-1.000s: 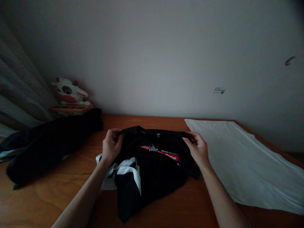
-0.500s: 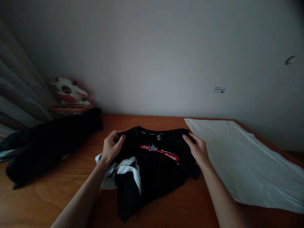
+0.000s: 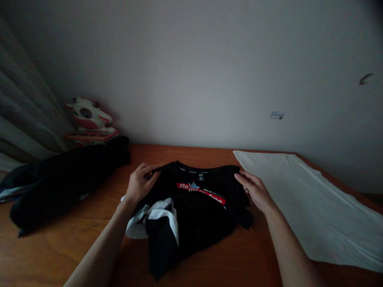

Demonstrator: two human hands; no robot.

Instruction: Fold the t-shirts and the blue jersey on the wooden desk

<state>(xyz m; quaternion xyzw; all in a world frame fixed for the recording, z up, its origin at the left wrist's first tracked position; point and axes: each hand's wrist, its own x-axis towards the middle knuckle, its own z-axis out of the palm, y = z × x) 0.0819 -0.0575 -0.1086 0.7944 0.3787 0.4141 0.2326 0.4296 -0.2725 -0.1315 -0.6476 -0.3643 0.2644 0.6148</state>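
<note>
Since the earlier frames, our right hand (image 3: 255, 190) has shifted a little outward, and the collar of the black T-shirt (image 3: 205, 221), pulled nearly straight one second ago, now dips in a loose curve with its inside label showing.

Surface: brown wooden tabletop (image 3: 98, 227), its far edge against a plain grey wall (image 3: 185, 71). Light is dim. On the wall we note a small printed sticker (image 3: 277, 115) at right. At far left hangs a pale curtain (image 3: 24, 99); near it sit a cow-shaped toy (image 3: 89, 115) and, in front, a heap of dark clothing (image 3: 72, 179). White cloth (image 3: 314, 203) lies spread on the right.

Pose: both our forearms reach forward from the lower edge, angled inward. Our left hand (image 3: 142, 181) pinches the left shoulder of the shirt between thumb and fingers. Our right hand's fingertips touch the opposite shoulder, thumb uppermost; we cannot tell whether they grip.

Orientation: the shirt lies mid-tabletop between our hands, neckline toward the wall, red chest print upright to us and sloping down rightward. Its collar-to-hem axis runs roughly toward us; the lower body is bunched, white-trimmed folds at left, one dark corner pointing nearward.
</note>
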